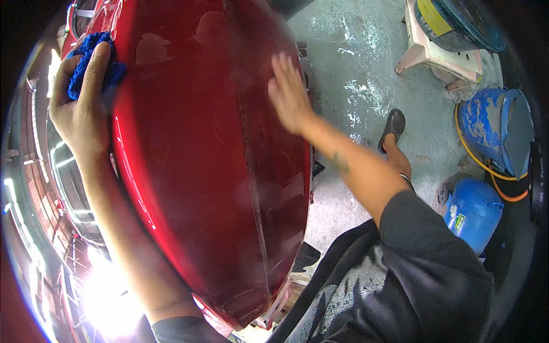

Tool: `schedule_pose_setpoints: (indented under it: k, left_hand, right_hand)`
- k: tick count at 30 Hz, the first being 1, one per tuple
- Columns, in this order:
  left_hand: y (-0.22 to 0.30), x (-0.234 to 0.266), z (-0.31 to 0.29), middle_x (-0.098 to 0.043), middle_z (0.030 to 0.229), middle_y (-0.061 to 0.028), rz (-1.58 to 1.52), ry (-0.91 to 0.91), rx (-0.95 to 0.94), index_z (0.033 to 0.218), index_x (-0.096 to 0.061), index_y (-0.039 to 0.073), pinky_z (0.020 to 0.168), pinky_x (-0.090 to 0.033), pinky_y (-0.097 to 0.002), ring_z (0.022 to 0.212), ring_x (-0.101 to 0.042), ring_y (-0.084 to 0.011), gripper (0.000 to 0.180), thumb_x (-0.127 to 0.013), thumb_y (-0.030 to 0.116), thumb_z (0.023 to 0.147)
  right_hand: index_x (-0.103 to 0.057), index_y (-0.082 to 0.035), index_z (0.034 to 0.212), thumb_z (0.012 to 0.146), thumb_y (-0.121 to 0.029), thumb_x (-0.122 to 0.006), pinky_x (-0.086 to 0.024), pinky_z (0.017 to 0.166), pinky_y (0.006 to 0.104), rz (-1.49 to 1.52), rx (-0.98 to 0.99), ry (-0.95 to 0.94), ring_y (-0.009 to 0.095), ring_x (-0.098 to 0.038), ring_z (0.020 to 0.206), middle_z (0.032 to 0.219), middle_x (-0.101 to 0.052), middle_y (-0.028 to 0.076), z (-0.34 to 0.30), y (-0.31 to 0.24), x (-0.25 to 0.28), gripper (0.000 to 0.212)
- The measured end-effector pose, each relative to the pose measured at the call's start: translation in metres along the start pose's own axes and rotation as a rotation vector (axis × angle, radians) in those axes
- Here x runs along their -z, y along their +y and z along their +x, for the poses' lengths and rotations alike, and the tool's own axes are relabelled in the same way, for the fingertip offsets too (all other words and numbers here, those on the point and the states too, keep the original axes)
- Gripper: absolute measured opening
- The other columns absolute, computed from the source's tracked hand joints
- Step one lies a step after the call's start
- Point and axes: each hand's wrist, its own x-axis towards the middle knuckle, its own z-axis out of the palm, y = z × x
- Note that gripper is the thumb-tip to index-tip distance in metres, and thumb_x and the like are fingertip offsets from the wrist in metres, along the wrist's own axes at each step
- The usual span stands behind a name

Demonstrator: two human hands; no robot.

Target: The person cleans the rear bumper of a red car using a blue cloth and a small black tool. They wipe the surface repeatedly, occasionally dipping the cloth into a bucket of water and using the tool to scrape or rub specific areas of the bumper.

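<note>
My left hand (86,108) reaches far up at the upper left, its fingers closed round a bunched blue microfibre cloth (116,73). The cloth is beside the far left edge of a glossy red car body panel (189,148). Over the right part of this panel is my right hand (290,96), fingers stretched out flat and slightly smeared by motion. Nothing shows in it, and I cannot tell whether its palm touches the paint. Dull, hazy patches mark the panel's far end, and a dark crease line runs along its length.
To the right are a blue plastic drum (486,123) with an orange hose (480,163), and a blue tank (473,211) nearer me. A dark bucket (457,26) sits on a white stool (426,51). The grey floor (349,74) is scuffed. A bright light glares at the lower left.
</note>
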Motion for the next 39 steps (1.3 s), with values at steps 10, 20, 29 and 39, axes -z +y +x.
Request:
schedule_pose_setpoints:
  k: [10,20,29,39]
  left_hand:
    - [0.009,-0.012,0.004,-0.071,0.096,-0.0011,-0.15,0.098,0.179,0.105,-0.079,0.003,0.079,-0.055,-0.025,0.085,-0.065,-0.009,0.033,-0.094,0.03,0.093]
    - [0.009,-0.004,0.005,-0.071,0.101,-0.0017,-0.109,0.056,0.18,0.105,-0.078,0.002,0.085,-0.055,-0.0266,0.091,-0.066,-0.0101,0.027,-0.092,0.022,0.094]
    - [0.013,-0.004,0.002,-0.071,0.112,-0.0043,-0.086,0.065,0.171,0.102,-0.072,0.003,0.09,-0.055,-0.0286,0.098,-0.066,-0.0123,0.03,-0.091,0.026,0.096]
    - [0.008,-0.003,0.0,-0.069,0.104,-0.0002,-0.151,0.057,0.234,0.107,-0.073,0.005,0.078,-0.051,-0.0219,0.089,-0.062,-0.0073,0.021,-0.087,0.02,0.099]
  right_hand:
    - [-0.016,0.003,0.175,0.119,-0.051,-0.038,-0.007,0.138,0.0579,-0.145,0.003,0.019,0.046,-0.009,0.171,0.183,-0.013,0.03,0.038,0.041,0.016,0.081]
    - [-0.014,0.005,0.175,0.117,-0.048,-0.046,-0.01,0.138,0.0585,-0.092,0.002,-0.065,0.049,-0.011,0.17,0.182,-0.01,0.034,-0.038,0.022,0.009,0.085]
    - [-0.013,0.006,0.175,0.117,-0.052,-0.043,-0.013,0.138,0.0584,-0.184,-0.018,-0.205,0.045,-0.01,0.171,0.182,-0.009,0.033,-0.115,0.007,0.013,0.087]
    - [-0.012,0.005,0.175,0.114,-0.045,-0.053,-0.01,0.137,0.0606,-0.137,-0.107,-0.225,0.045,-0.007,0.171,0.183,-0.007,0.032,-0.125,0.002,0.012,0.09]
